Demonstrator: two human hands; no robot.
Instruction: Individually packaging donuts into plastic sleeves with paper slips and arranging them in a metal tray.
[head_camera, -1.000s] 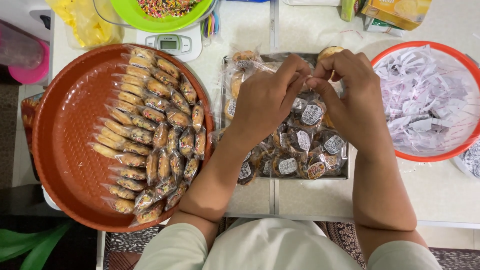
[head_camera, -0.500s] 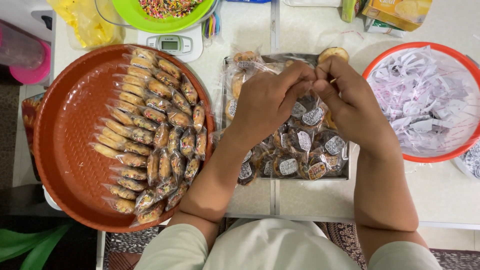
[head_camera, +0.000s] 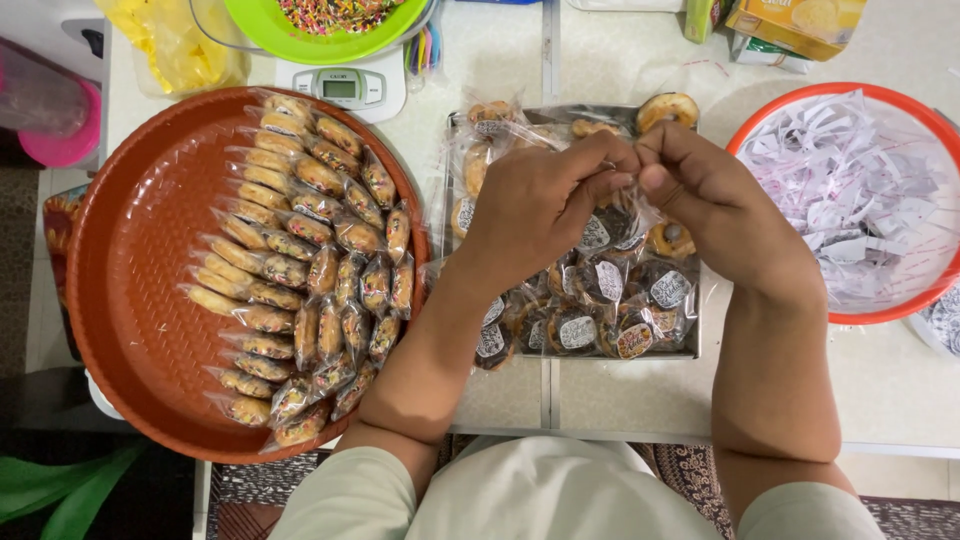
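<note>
**Both hands pinching one clear wrapper over the steel tray**

Pinched between both hands is a small clear plastic packet (head_camera: 628, 190), held just above the steel tray (head_camera: 690, 352), near its top middle. L hand (head_camera: 535, 205) curls in from the left, thumb & fingertips closed on the packet's edge. R hand (head_camera: 715, 195) meets it from the right, fingers closed on the same edge, so the two sets of fingertips nearly touch. Can't tell what's inside the packet; my fingers cover most of it.

Far left: big brown round tray (head_camera: 130, 300) w/ wrapped cookies (head_camera: 310, 280) laid in curved rows along its right half. Above it, a small digital scale (head_camera: 342, 90) under a green bowl (head_camera: 330, 45) of coloured sprinkles. Centre: steel tray under my hands, full of bagged cookies w/ round labels (head_camera: 600, 310), plus one bare ring cookie (head_camera: 667, 108) at its top right corner. Far right: red-rimmed basin (head_camera: 800, 105) holding a heap of white paper strips (head_camera: 860, 180).
</note>
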